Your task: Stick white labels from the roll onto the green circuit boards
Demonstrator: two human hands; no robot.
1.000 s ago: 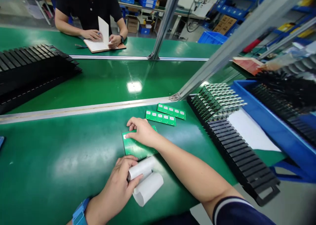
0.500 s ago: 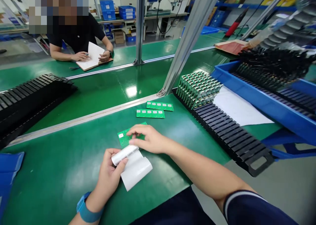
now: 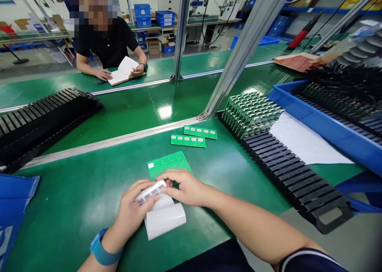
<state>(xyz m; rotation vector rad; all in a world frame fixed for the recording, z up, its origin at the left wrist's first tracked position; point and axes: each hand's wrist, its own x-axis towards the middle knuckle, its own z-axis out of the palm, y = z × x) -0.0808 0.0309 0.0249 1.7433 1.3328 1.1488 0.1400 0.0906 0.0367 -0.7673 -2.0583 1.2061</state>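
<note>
A white label sheet [image 3: 166, 223], its lower part curling over the green mat, is held by my left hand [image 3: 134, 204]. The fingers are closed on its left side, and a row of printed labels shows along the folded upper edge. My right hand [image 3: 189, 187] pinches the right end of that edge between thumb and fingers; whether a label has lifted there is hidden. Just beyond my hands lies a green circuit board [image 3: 170, 162] with one white label at its upper left corner. My right fingers cover part of its lower edge.
Two narrow labelled circuit boards [image 3: 188, 141] lie farther back. At right, a black slotted rack [image 3: 286, 170] holds upright boards [image 3: 250, 113], beside white paper [image 3: 310, 142] and a blue bin [image 3: 328, 115]. Another black rack [image 3: 44, 125] stands left. Across the bench, a person writes in a notebook [image 3: 127, 68].
My right hand has come down from over the circuit board to the label sheet and closed on its edge. The sheet has tilted so its printed labels show. The view has shifted slightly.
</note>
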